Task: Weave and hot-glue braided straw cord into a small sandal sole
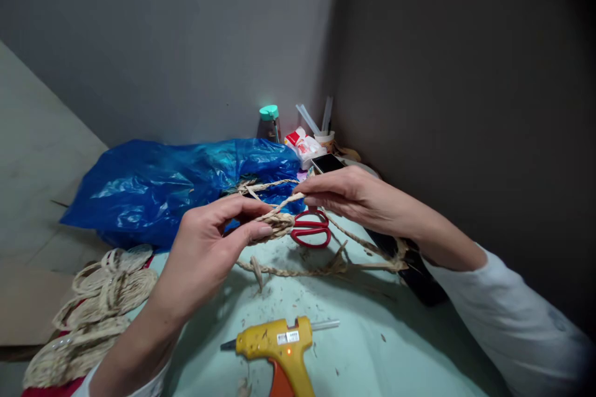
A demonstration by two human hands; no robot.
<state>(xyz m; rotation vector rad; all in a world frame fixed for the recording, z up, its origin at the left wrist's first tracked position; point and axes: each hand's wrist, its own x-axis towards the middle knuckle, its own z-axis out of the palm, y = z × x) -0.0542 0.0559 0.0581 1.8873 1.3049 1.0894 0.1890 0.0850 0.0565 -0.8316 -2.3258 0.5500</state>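
Between thumb and fingers, my left hand [209,242] grips a bunched coil of braided straw cord [278,226]. My right hand [358,198] pinches a strand of the same cord just above and to the right, its fingertips close together. More of the braid trails over the table to the right and loops back below my hands. Red-handled scissors [311,228] lie just beyond the coil, their blades hidden. Nearer to me is a yellow glue gun [274,344] with an orange trigger, a glue stick in its back and a small light glowing.
A blue plastic bag [153,183] lies at the back left. Several woven straw pieces [109,291] are stacked at the left edge. A teal-lidded jar [269,121], a cup of sticks [325,139] and a phone [327,164] are at the back. Scraps dot the pale green tablecloth [372,347].
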